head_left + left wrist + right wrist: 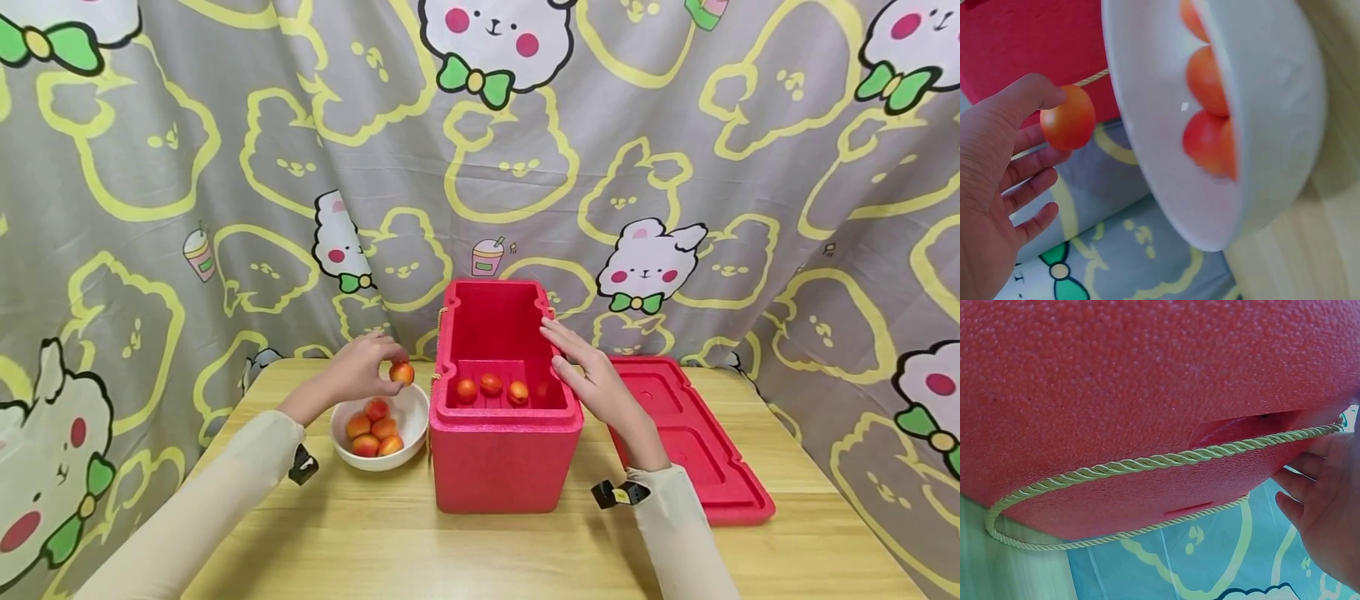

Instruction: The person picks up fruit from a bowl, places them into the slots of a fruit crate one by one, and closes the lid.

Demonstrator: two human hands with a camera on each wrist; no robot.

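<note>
My left hand [358, 368] pinches an orange-red apricot [402, 372] between thumb and fingertips, above the far side of a white bowl [347, 454]. In the left wrist view, the held apricot [1069, 119] shows beside the bowl [1279, 125], the other fingers spread loosely. Several more apricots [385, 428] are piled in the bowl. To its right stands a tall red foam box [498, 471] with no lid on it. Apricots [491, 384] lie on its floor. My right hand [592, 379] rests on the box's right rim, fingers extended; the right wrist view shows the hand [1329, 512] against its side.
The red lid [697, 454] lies flat on the wooden table [487, 554], right of the box. A twisted gold cord [1147, 464] loops along the box's side. A patterned grey curtain [525, 183] hangs behind and around the table.
</note>
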